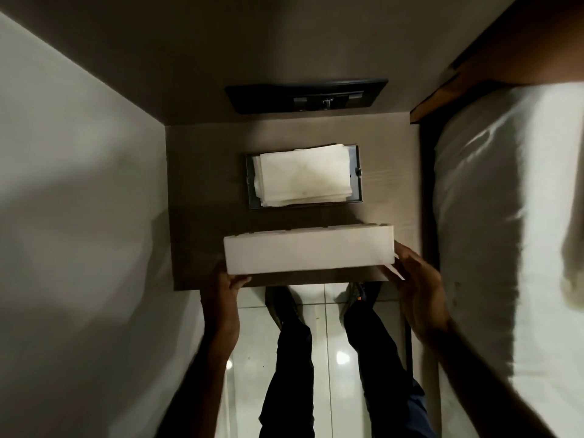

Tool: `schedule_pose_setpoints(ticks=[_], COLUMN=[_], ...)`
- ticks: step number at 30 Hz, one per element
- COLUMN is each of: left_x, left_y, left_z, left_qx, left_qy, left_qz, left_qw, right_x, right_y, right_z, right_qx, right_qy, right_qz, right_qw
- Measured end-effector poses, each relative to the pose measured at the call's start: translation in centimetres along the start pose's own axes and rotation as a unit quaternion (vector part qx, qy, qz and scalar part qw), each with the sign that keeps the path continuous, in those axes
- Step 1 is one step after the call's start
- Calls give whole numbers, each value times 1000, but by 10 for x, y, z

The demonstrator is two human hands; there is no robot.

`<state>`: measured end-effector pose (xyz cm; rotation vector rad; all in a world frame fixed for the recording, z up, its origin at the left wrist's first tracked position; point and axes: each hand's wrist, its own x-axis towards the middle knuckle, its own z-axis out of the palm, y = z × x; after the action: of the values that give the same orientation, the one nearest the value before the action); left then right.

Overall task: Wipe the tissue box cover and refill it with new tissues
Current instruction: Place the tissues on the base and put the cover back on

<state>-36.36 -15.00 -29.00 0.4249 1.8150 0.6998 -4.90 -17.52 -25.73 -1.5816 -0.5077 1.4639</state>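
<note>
small bedside table (202,184), dim room. my left hand (226,287) and right hand (417,279) grip the white cover (308,249); tissues (305,175) stacked on base (356,197). next, lower it squarely over them.

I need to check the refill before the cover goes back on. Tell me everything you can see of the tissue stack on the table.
The tissue stack is a pile of white, slightly cream-tinted folded sheets, soft and papery in look. It lies flat on a dark rectangular base tray on the wooden table, skewed, its left edges fanned unevenly. Neither hand touches it; the white cover sits apart, nearer the person.
</note>
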Motion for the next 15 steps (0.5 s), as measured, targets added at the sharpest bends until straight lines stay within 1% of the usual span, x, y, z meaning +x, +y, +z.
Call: schedule_pose_setpoints(ticks=[2, 3, 5, 6, 8, 10, 12, 13, 15], left_x=[0, 0, 2, 5, 13, 21, 29, 33, 43], left_y=[1, 3, 12, 15, 26, 40, 53, 59, 71], left_z=[2, 3, 9, 11, 18, 24, 28, 30, 33], left_qx=[22, 12, -7, 1, 43, 80, 104, 109, 110], left_qy=[32, 58, 96, 102, 100, 104, 82, 64, 27], left_qz=[14, 11, 10, 18, 33, 58, 114, 129, 125], left_qw=[999, 998, 995, 995, 993, 990, 985, 983, 986], right_x=[-3, -2, 0, 3, 11, 20, 31, 38, 55], right_y=[-7, -11, -15, -15, -14, -14, -18, -20, -24], right_z=[-2, -3, -2, 0, 2, 4, 6, 7, 10], right_qx=[-2, -11, -60, -87, -110, -105, -110, -122, -157], right_qy=[-18, -33, -69, -81, -88, -85, -80, -75, -71], right_qz=[-16, -26, -43, -45, -51, -57, -65, -67, -80], right_qw=[1000, 999, 995, 992, 989, 989, 989, 987, 982])
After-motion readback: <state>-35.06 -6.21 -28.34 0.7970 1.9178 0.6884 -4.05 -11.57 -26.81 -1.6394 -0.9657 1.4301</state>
